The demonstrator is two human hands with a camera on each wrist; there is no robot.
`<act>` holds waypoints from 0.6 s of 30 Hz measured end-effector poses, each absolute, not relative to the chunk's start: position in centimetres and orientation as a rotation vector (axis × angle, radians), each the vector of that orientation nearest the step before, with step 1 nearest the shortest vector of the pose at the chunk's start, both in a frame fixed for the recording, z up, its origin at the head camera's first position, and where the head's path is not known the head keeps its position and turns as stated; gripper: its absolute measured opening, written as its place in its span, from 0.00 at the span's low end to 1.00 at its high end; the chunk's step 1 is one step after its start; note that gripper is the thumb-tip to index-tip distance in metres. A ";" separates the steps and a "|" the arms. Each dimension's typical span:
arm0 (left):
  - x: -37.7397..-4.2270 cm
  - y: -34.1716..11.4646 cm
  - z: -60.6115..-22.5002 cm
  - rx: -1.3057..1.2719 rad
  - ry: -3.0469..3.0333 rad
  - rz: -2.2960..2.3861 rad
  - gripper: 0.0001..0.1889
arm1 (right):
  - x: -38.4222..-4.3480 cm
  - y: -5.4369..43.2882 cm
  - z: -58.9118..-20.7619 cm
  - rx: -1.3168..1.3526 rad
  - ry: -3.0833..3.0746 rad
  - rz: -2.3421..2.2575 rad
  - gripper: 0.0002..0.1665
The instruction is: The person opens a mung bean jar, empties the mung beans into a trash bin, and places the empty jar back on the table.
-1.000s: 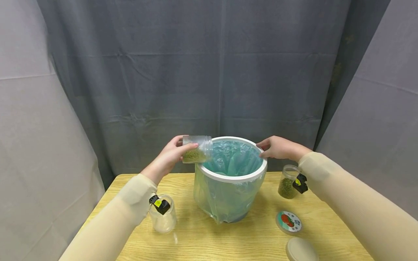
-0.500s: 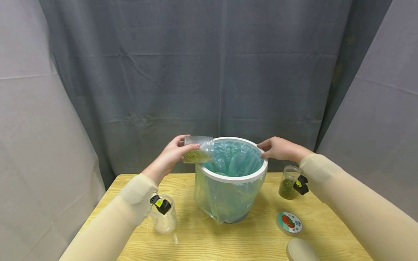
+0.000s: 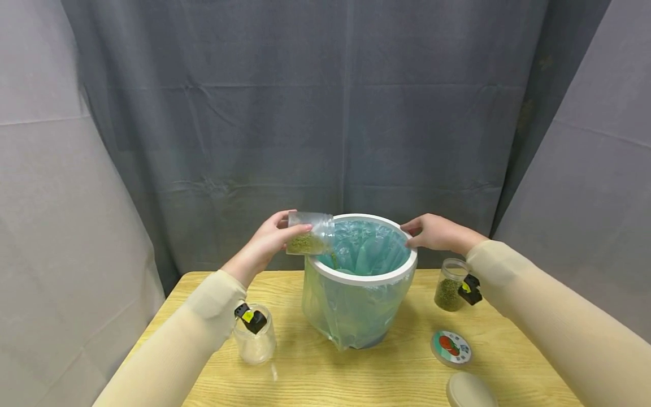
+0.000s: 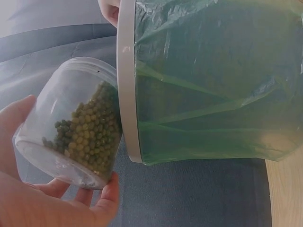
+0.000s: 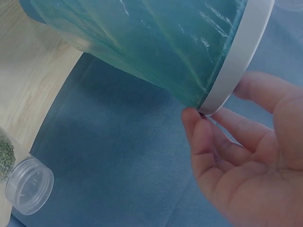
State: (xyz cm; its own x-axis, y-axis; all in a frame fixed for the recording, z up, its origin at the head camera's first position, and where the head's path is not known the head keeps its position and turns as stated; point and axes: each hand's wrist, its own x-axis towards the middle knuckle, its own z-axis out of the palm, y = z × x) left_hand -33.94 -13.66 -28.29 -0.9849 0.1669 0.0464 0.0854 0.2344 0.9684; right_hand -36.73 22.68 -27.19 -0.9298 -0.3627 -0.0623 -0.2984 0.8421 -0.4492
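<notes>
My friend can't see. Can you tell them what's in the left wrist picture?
A left hand holds a clear jar of green, bean-like grains, tipped toward a white-rimmed bin lined with a green bag. Part of the right hand shows at the top.

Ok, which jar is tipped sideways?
The jar in the left hand, tilted sideways at the bin's rim; the other two jars stand upright on the table.

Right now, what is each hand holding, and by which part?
The left hand grips the tilted clear jar around its side, toward the base; the right hand grips the bin by its white rim.
</notes>
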 end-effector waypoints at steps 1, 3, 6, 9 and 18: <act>-33.9 -13.7 -28.3 0.248 2.416 1.887 0.40 | -36.7 22.6 -27.1 -0.522 2.875 -0.664 0.33; -33.8 -13.7 -28.2 0.245 2.418 1.887 0.40 | -36.7 22.5 -27.1 -0.527 2.876 -0.660 0.33; -33.8 -13.7 -28.2 0.245 2.418 1.886 0.40 | -36.6 22.4 -27.0 -0.530 2.875 -0.656 0.33; -33.9 -13.8 -28.2 0.244 2.416 1.886 0.40 | -36.6 22.4 -27.0 -0.529 2.876 -0.653 0.33; -33.9 -13.8 -28.2 0.234 2.427 1.880 0.41 | -36.6 22.4 -27.1 -0.531 2.880 -0.666 0.32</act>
State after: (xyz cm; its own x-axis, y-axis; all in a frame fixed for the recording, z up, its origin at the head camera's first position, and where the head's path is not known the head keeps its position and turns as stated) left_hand -33.93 -13.83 -28.16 -0.9866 0.1576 0.0433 0.0813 0.2435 0.9665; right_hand -36.63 22.35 -27.12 -0.9283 -0.3679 -0.0543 -0.3066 0.8399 -0.4479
